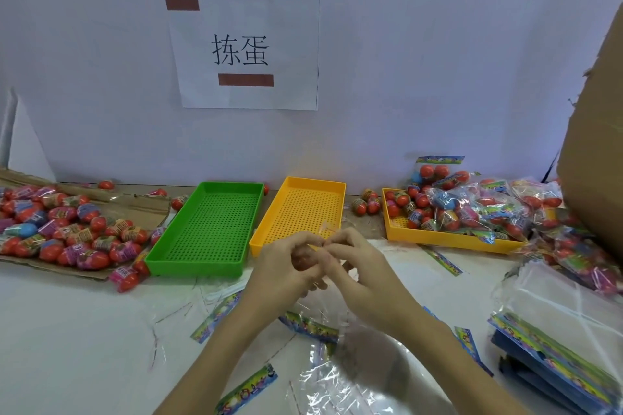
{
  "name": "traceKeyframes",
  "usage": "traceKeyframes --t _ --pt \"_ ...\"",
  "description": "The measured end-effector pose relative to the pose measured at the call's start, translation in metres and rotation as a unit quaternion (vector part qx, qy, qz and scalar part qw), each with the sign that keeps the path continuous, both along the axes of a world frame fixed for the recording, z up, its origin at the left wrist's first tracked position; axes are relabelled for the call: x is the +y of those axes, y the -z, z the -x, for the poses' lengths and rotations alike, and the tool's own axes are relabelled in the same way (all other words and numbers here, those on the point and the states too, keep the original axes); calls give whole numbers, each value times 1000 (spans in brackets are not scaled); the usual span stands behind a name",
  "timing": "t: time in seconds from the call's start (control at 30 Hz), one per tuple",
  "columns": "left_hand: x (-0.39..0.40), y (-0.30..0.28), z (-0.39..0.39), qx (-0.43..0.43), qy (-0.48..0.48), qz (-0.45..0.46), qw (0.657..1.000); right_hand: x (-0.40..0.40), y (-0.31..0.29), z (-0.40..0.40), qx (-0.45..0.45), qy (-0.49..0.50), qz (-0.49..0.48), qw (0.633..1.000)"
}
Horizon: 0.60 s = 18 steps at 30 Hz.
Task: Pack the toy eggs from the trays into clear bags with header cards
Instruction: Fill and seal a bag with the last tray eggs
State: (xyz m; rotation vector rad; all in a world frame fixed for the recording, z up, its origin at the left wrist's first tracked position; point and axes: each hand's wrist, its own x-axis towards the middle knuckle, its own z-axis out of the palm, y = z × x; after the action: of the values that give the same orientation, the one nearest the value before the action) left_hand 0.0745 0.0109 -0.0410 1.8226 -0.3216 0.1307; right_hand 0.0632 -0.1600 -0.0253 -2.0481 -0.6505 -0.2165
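Nearest to the camera, a clear bag hangs and spreads on the white table, and its upper edge goes up between the two hands, so its long axis runs from the near table up to the fingers. The left hand has its fingers curled around something reddish and round; it looks like a toy egg, but it is blurred and I cannot say it surely. The right hand touches the left one at the fingertips and pinches the thin film of the bag's mouth. In my judgement the coming move depends on this: the bag's mouth is directly at both hands, not apart from them, and it must be opened before eggs can go in. Loose header cards lie flat around the forearms. Further away, the green tray and the yellow tray stand side by side with no eggs in them. The loose toy eggs lie on cardboard far to the left, nearer to the left hand. Filled bags are piled over another yellow tray on the right.
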Motion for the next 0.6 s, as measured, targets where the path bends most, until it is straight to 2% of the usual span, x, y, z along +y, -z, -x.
traceKeyframes --t 0.07,0.17,0.23,0.3,0.47,0.6 --pt "0 -2 0 7 -18 28 999 -6 -4 -5 -31 34 -38 998" --pt "3 -4 -2 13 -43 43 998 -22 -10 -23 -98 178 -43 978" --pt "4 -5 -2 24 -46 55 997 -34 -10 -38 -93 283 9 954" --pt "4 -5 -2 33 -44 61 997 -45 -8 -54 -63 347 88 932" --pt "1 -10 0 59 -37 85 994 -66 -8 -88 30 428 268 863" --pt "4 -13 0 79 -19 103 991 -77 -9 -104 63 462 321 825"
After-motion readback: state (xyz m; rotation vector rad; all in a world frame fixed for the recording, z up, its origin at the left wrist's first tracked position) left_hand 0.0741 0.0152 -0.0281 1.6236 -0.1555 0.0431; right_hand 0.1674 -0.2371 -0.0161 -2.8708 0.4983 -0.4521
